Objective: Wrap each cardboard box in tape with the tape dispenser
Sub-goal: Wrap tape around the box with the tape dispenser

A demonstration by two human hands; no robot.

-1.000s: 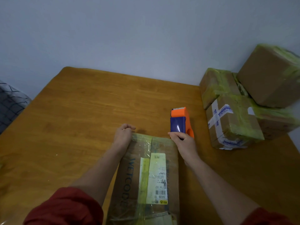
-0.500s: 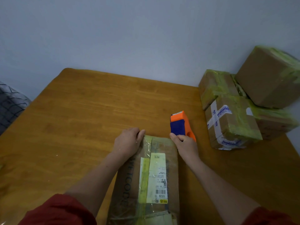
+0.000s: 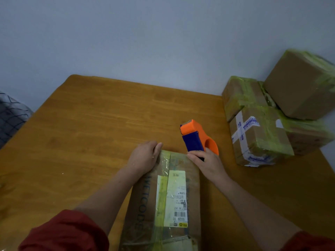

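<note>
Four brown cardboard boxes (image 3: 257, 134) banded in yellow-green tape are stacked to the right of the flat brown cardboard box (image 3: 145, 205) in play, so by the look of it those ones are finished. The flat box lies lengthwise on the wooden counter (image 3: 90, 133), between the two forearms. It wears a yellowish strip running down its top beside the white shipping label (image 3: 176, 198), with glossy tape across the far end too. Partly wrapped, I'd judge, with its sides and more passes left to do.

Now the hands! The left hand (image 3: 145, 158) sits palm down on the box's far left corner. Its fingers (image 3: 150, 144) are loosely extended and pressing, not gripping, and the tips dip past the far edge out of sight. The right hand (image 3: 208, 163) is at the far right corner, fingers (image 3: 194, 155) clenched around the handle of the orange-and-blue plastic tape dispenser (image 3: 197, 138). The dispenser is tilted up just beyond the box's far edge, nose pointing away. Whether a tape tail links it to the box I cannot tell.
</note>
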